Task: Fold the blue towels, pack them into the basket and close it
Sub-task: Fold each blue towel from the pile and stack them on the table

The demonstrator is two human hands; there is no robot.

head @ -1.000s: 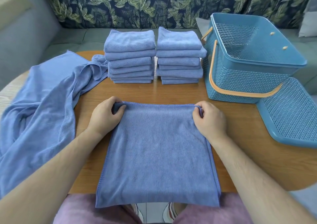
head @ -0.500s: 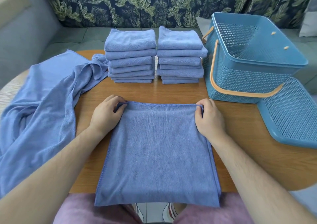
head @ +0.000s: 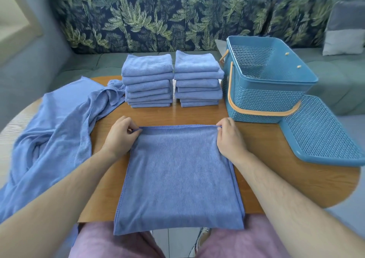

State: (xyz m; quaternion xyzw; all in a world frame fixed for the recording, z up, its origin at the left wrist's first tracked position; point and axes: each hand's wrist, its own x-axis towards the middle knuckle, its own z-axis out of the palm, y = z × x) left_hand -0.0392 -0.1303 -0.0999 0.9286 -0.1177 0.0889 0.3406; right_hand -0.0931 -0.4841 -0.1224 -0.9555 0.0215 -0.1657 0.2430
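On my feed the half-folded blue towel [head: 179, 176] lay flat on the wooden table [head: 296, 178] right in front of the person, its near edge hanging off the table over pink shorts [head: 110, 240]. The left hand [head: 121, 137] pinched the towel's far left corner between thumb and curled fingers. The right hand [head: 230, 139] pinched the far right corner the same way, knuckles up. The far hem ran taut and straight between the two hands. Both forearms rested along the towel's sides.

Beyond the hands I saw two stacks of folded blue towels side by side, close together, near the table's far edge: the left stack [head: 148, 81] and the right stack [head: 198, 79]. I could not count the layers surely. A loose heap of unfolded blue towels [head: 55, 131] sprawled over the table's left part, one end reaching the foot of the left stack.

The blue perforated basket [head: 264, 99] stood upright just right of the right stack, its top open and its mesh floor showing. An orange handle [head: 256, 109] lay folded down against its near wall. The basket's lid [head: 324, 135] lay flat on the table just beside the basket's near right corner, off the basket; I could not tell whether they touched.

A sofa with a leaf-print back [head: 158, 24] ran behind the table, with a grey cushion [head: 345, 28] at its right end.
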